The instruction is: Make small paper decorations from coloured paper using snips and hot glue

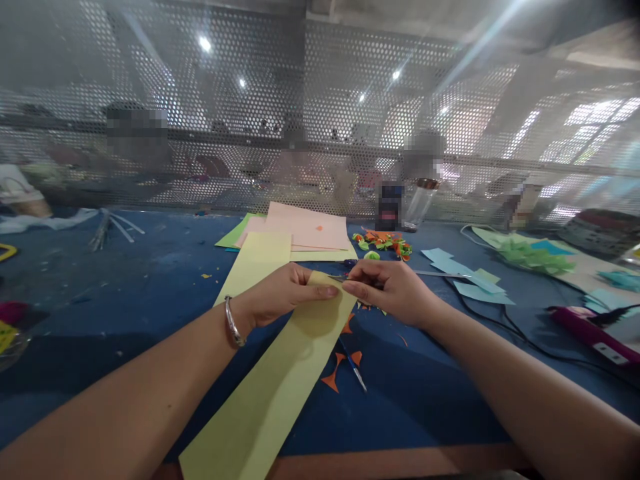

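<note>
My left hand (305, 287), with a silver bangle at the wrist, pinches the upper end of a long pale-yellow paper strip (270, 373). The strip slants down to the lower left, past the table's front edge. My right hand (385, 287) is closed close beside it, fingers pressed together round a slim metal tool (336, 277). The tool's thin tip reaches over the paper at my left thumb; my fingers hide the rest, so its exact kind is unclear. A second yellow sheet (263, 257) lies behind my left hand.
Pink paper sheets (307, 227) lie stacked behind my hands. Orange scraps (333, 377) and a blue pen-like tool (354, 367) are below. Orange and green paper pieces (385, 243), blue paper pieces (480, 292), a cable and a magenta power strip (595, 337) lie rightward. A perforated metal screen (250, 133) stands behind.
</note>
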{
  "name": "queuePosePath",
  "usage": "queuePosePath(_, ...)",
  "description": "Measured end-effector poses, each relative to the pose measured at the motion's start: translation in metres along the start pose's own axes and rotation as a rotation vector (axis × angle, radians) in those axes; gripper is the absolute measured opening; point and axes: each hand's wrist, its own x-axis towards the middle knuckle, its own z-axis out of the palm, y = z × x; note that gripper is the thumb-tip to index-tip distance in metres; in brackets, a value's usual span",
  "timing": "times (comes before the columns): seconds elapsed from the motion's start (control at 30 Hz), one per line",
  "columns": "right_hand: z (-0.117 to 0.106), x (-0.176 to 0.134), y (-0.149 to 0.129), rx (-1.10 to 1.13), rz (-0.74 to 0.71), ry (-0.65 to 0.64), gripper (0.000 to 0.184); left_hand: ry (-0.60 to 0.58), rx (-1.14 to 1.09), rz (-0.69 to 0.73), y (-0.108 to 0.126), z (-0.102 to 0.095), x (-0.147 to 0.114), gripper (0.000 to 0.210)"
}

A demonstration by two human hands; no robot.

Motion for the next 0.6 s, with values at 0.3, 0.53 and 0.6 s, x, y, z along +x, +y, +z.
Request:
queuePosePath(0.3, 0.0009, -0.0006, 0.0005, 0.014, 0.009, -0.012, 0.033, 0.002, 0.006, -0.004, 0.0037, 0.0034, -0.0031, 0.024)
queuePosePath(0.53, 0.0010, -0.0007, -0.0010, 0.017, 0.010, -0.017, 0.033, -0.024, 0.012, -0.003, 0.0003, 0.0013, -0.0005, 0.025)
queuePosePath(0.6, 0.0010, -0.0006, -0.0003, 0.015, 0.012, -0.013, 0.032, -0.023, 0.012, 0.002, -0.0008, 0.0009, 0.0007, 0.026)
